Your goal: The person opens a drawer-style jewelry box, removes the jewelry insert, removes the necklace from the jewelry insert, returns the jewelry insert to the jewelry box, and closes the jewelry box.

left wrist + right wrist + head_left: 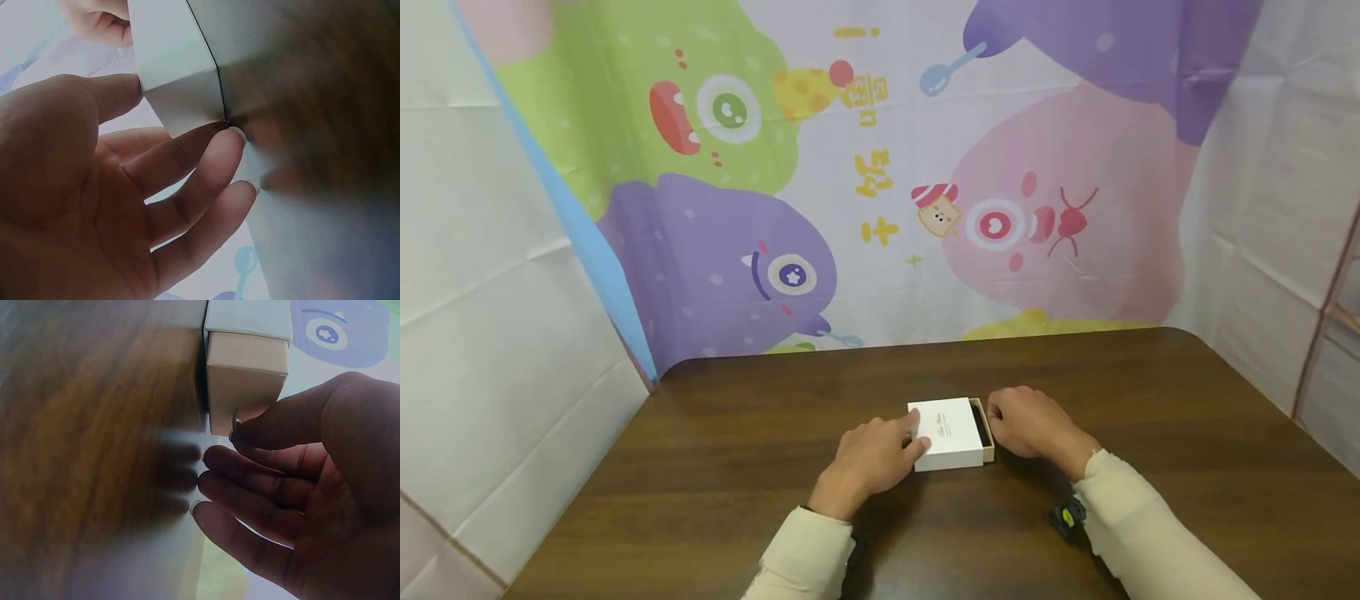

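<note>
A white sleeve box [951, 429] with small printed lettering lies flat on the table. Its beige inner drawer [247, 390] sticks out a little at the right end, and a dark strip of the inside shows there. With thumb and fingers my left hand [871, 457] holds the left end of the white sleeve. At the drawer's end face, my right hand [1033, 423] brings thumb and index finger together in a pinch. Whatever lies between those two fingertips is hidden. The other fingers of the right hand are loosely bent, with their tips near the tabletop.
The brown wooden table [715, 483] has rounded far corners. Behind it hangs a cloth [895, 308] with cartoon monsters, and pale panels [512, 292] stand on both sides. A dark device [1067, 518] is strapped at the right wrist.
</note>
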{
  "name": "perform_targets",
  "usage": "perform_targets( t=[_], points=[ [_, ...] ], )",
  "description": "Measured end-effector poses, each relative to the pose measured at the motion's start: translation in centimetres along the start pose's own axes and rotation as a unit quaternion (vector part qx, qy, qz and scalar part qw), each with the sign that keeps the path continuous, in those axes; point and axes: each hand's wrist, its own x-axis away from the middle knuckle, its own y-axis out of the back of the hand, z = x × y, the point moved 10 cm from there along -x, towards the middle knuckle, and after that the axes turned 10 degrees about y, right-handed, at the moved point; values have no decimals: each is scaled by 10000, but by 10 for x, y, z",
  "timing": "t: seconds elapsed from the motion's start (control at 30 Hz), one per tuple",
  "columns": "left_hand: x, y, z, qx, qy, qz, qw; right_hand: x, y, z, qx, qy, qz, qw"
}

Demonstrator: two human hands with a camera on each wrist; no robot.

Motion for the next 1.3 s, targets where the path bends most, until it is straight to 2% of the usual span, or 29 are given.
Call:
perform_targets(
  t=[0.3,0.87,1.3],
  points=[
    [0,1,1,12,42,11,10000,-2,3,1,88,40,2,10000],
    [0,-1,2,15,73,43,10000,-2,2,-5,107,-157,154,9997],
    [0,-2,1,5,70,68,10000,-2,4,-7,48,-89,63,9999]
  ],
)
